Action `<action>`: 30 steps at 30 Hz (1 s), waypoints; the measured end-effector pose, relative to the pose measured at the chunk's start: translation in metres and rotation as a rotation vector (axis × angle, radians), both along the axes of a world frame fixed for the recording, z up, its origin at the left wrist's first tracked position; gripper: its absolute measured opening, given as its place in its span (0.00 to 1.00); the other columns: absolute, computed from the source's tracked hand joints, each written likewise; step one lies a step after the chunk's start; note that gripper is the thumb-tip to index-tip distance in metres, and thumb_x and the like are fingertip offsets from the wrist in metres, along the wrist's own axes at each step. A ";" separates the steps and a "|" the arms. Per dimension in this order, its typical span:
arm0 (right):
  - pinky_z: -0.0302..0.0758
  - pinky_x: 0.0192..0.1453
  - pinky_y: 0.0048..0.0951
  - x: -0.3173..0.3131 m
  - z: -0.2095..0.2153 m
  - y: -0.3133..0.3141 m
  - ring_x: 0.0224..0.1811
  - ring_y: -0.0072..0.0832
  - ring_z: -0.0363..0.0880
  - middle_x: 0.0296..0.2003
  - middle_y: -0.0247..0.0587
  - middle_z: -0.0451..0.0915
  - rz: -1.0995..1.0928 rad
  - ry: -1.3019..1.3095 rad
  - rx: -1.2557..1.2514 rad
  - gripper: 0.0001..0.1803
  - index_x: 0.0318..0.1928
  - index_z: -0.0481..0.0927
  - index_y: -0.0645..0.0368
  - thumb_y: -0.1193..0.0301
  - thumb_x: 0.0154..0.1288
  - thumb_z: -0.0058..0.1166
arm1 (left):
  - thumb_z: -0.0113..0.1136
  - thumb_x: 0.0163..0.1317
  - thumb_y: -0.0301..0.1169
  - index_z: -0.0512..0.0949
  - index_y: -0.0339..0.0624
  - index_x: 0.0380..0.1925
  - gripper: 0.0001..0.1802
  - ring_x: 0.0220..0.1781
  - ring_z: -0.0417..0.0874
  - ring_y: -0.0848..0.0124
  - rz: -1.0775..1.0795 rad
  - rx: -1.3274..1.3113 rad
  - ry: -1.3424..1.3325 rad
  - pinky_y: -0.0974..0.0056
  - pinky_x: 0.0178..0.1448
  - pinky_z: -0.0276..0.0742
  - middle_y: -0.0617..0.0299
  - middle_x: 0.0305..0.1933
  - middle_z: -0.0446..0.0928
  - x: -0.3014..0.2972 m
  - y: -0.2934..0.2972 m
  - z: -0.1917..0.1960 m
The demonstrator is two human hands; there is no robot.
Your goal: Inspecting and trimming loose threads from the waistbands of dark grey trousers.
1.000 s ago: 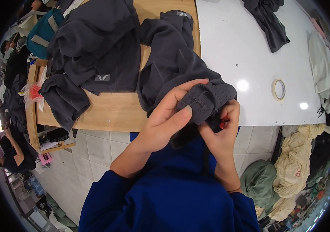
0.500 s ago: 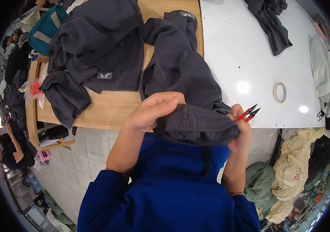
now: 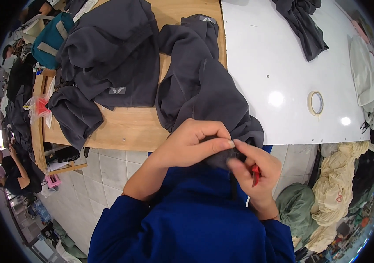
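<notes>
A dark grey garment (image 3: 202,87) stretches from the wooden table down to my hands at the front edge. My left hand (image 3: 193,142) is closed on a bunched end of it, thumb and forefinger pinched at the fabric. Close beside it, my right hand (image 3: 259,171) has its thumb and forefinger at the same spot, the thumb slightly blurred. Tucked in the right palm are red thread snips (image 3: 256,174), their blades hidden. Whether the right fingertips grip cloth or a thread is too small to tell.
More dark grey garments (image 3: 108,57) lie on the wooden tabletop (image 3: 130,127). On the white table (image 3: 257,57) are a tape roll (image 3: 315,103) and another dark garment (image 3: 303,30). Cream cloth (image 3: 336,184) and green cloth (image 3: 294,210) are heaped at lower right. People sit far left.
Both hands have come together at the bunched end, which was held spread between them. The snips' blades, which pointed outward, have turned into my right hand.
</notes>
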State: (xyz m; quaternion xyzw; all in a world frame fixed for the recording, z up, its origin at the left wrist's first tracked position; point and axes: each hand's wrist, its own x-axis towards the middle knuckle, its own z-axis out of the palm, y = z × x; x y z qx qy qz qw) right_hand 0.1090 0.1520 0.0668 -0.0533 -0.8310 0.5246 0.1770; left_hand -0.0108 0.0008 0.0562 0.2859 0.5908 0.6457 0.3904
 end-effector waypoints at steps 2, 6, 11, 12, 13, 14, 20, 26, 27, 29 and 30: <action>0.63 0.22 0.20 -0.004 -0.002 0.001 0.16 0.22 0.68 0.16 0.35 0.70 -0.020 0.046 0.036 0.16 0.39 0.82 0.61 0.80 0.47 0.67 | 0.55 0.67 0.31 0.78 0.36 0.30 0.10 0.27 0.70 0.85 0.000 -0.024 0.081 0.76 0.31 0.65 0.67 0.22 0.74 0.002 -0.003 0.002; 0.67 0.23 0.21 -0.003 -0.004 0.002 0.18 0.26 0.74 0.20 0.40 0.77 -0.067 0.050 0.003 0.08 0.33 0.81 0.62 0.81 0.50 0.64 | 0.56 0.65 0.31 0.77 0.35 0.36 0.09 0.33 0.72 0.84 -0.080 -0.019 -0.155 0.76 0.35 0.66 0.67 0.28 0.76 0.002 -0.009 -0.004; 0.69 0.25 0.21 0.002 -0.003 0.006 0.20 0.27 0.76 0.21 0.39 0.78 -0.143 0.006 -0.004 0.07 0.31 0.79 0.62 0.81 0.52 0.63 | 0.58 0.62 0.26 0.75 0.35 0.44 0.11 0.39 0.74 0.81 -0.177 0.081 -0.138 0.75 0.43 0.70 0.65 0.37 0.77 0.001 -0.010 -0.009; 0.70 0.26 0.22 0.003 -0.003 0.007 0.21 0.27 0.76 0.22 0.39 0.78 -0.172 0.002 -0.007 0.07 0.31 0.79 0.61 0.82 0.52 0.63 | 0.58 0.62 0.26 0.75 0.35 0.44 0.11 0.39 0.74 0.81 -0.180 0.083 -0.139 0.75 0.43 0.70 0.65 0.37 0.77 0.001 -0.010 -0.009; 0.70 0.26 0.22 0.006 -0.001 0.008 0.21 0.27 0.76 0.22 0.39 0.78 -0.176 0.001 -0.005 0.07 0.31 0.79 0.61 0.82 0.52 0.63 | 0.59 0.61 0.26 0.76 0.35 0.44 0.11 0.39 0.74 0.80 -0.124 0.039 -0.076 0.74 0.44 0.70 0.65 0.38 0.78 0.000 -0.010 -0.009; 0.69 0.26 0.22 0.010 0.003 0.010 0.20 0.26 0.75 0.22 0.39 0.79 -0.088 -0.029 -0.097 0.08 0.31 0.80 0.61 0.80 0.50 0.65 | 0.60 0.60 0.26 0.76 0.36 0.44 0.12 0.39 0.75 0.78 -0.067 -0.005 -0.012 0.73 0.44 0.70 0.64 0.38 0.78 0.000 -0.010 -0.009; 0.60 0.25 0.20 0.023 0.012 0.024 0.21 0.20 0.69 0.21 0.34 0.72 0.357 -0.273 -0.442 0.22 0.36 0.79 0.60 0.63 0.43 0.73 | 0.62 0.57 0.26 0.78 0.36 0.43 0.13 0.39 0.78 0.70 -0.070 0.058 0.174 0.67 0.49 0.71 0.62 0.34 0.79 -0.003 -0.013 -0.013; 0.66 0.34 0.20 0.025 -0.001 0.022 0.29 0.23 0.71 0.30 0.40 0.75 -0.016 -0.034 -0.498 0.22 0.44 0.77 0.63 0.66 0.49 0.66 | 0.59 0.61 0.27 0.79 0.37 0.44 0.12 0.36 0.75 0.71 -0.052 0.141 0.168 0.67 0.43 0.69 0.62 0.32 0.78 0.001 -0.014 -0.021; 0.68 0.35 0.21 0.017 0.001 0.026 0.27 0.27 0.72 0.30 0.42 0.77 0.043 0.017 -0.236 0.21 0.42 0.80 0.63 0.71 0.45 0.67 | 0.59 0.61 0.27 0.79 0.37 0.44 0.12 0.36 0.75 0.71 -0.051 0.140 0.167 0.67 0.43 0.69 0.62 0.32 0.78 0.001 -0.013 -0.021; 0.67 0.33 0.22 0.011 0.005 0.028 0.26 0.28 0.72 0.29 0.40 0.78 0.045 0.032 -0.072 0.20 0.41 0.82 0.61 0.72 0.43 0.67 | 0.55 0.64 0.27 0.79 0.38 0.45 0.11 0.34 0.74 0.71 -0.040 0.111 0.155 0.68 0.42 0.69 0.63 0.30 0.77 0.003 -0.012 -0.017; 0.67 0.31 0.24 0.009 0.007 0.029 0.25 0.29 0.71 0.29 0.38 0.78 0.045 0.046 0.092 0.19 0.39 0.84 0.59 0.73 0.41 0.68 | 0.55 0.64 0.27 0.79 0.38 0.45 0.11 0.34 0.74 0.71 -0.041 0.110 0.154 0.68 0.42 0.69 0.63 0.30 0.77 0.003 -0.012 -0.015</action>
